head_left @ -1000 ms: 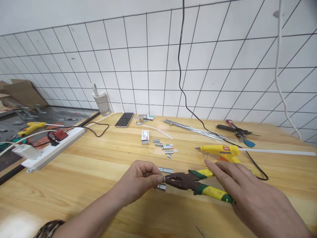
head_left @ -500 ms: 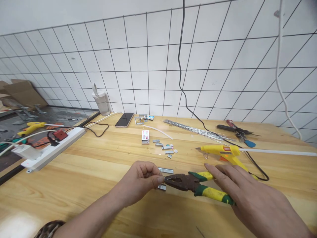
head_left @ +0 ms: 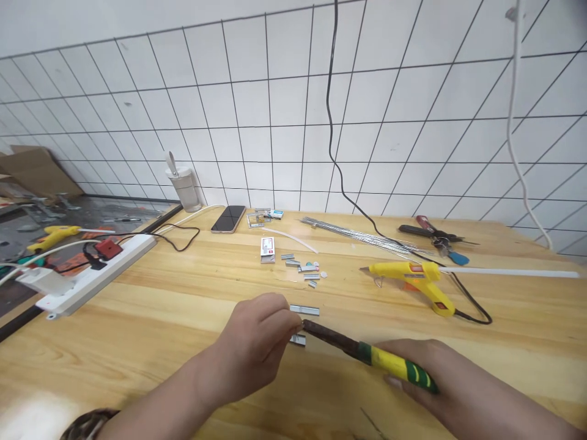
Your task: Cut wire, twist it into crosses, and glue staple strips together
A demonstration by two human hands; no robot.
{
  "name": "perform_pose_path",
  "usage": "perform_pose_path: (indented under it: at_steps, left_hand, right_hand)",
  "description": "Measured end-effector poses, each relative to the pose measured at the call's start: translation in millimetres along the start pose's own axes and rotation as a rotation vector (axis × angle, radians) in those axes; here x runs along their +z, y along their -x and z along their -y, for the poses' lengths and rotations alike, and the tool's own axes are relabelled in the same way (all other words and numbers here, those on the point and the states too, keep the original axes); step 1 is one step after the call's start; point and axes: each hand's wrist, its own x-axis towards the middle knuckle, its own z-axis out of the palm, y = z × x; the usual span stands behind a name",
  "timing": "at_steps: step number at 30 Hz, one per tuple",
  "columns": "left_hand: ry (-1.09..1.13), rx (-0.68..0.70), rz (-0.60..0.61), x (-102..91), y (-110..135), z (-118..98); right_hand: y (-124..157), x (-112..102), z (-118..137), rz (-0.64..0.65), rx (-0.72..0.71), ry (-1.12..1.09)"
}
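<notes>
My right hand is wrapped round the yellow-and-green handles of rusty pliers, turned on edge with the jaws pointing left. My left hand is closed in a pinch right at the jaw tips; what it pinches is too small to make out. Two strips of staples lie on the wooden table beside the fingers, one above and one under the jaws.
A yellow glue gun with a black cord lies to the right. Loose staples and a small staple box sit further back, with a phone, metal rods and dark hand tools. A white power strip lies at the left edge.
My right hand went from resting open on the pliers' handles to gripping them, and the pliers turned on edge. The view shifted slightly downward.
</notes>
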Motion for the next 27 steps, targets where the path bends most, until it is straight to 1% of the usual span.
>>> perform_pose_path:
  at_steps: [1,3,4,6,8,10,11,13,17,19,22,24,27]
  left_hand:
    - [-0.003,-0.003,0.012,0.0,-0.4,0.7]
    - [0.083,-0.085,0.024,-0.2,-3.4,0.2]
    - [0.154,-0.156,0.026,-0.4,-5.6,-0.8]
    - [0.325,-0.344,0.027,-0.5,-9.9,-3.5]
    - [0.543,-0.561,0.040,0.2,-12.7,-6.0]
    - [0.771,-0.749,0.055,1.7,-13.5,-7.3]
    - [0.854,-0.817,0.055,2.7,-13.4,-7.4]
    - [0.923,-0.897,0.046,4.5,-12.8,-7.0]
    - [0.930,-0.954,0.037,6.1,-12.8,-6.7]
    - [0.919,-0.951,0.033,5.7,-13.9,-8.2]
    - [0.852,-0.923,0.014,4.1,-15.9,-12.2]
    - [0.808,-0.897,0.007,2.7,-16.4,-14.8]
    - [0.736,-0.831,0.003,0.4,-15.3,-17.0]
  right_hand:
    - [-0.8,-1.1,1.0,0.021,0.015,-0.028]
    - [-1.2,-0.6,-1.8,0.023,0.025,-0.035]
    - [-0.6,0.9,-5.4,0.004,0.021,-0.014]
    - [1.7,5.4,-15.6,-0.075,-0.003,0.069]
    - [4.2,10.1,-26.2,-0.183,-0.041,0.194]
    - [5.4,13.6,-33.3,-0.267,-0.074,0.329]
    - [5.2,14.6,-34.7,-0.299,-0.087,0.391]
    - [3.5,15.5,-33.2,-0.348,-0.104,0.497]
    - [-1.3,14.6,-24.0,-0.432,-0.058,0.648]
    - [-2.7,13.7,-23.4,-0.466,-0.062,0.686]
    - [-2.5,12.9,-28.0,-0.475,-0.082,0.684]
    - [-0.9,13.2,-30.4,-0.435,-0.074,0.627]
    - [2.0,14.9,-29.5,-0.295,-0.094,0.445]
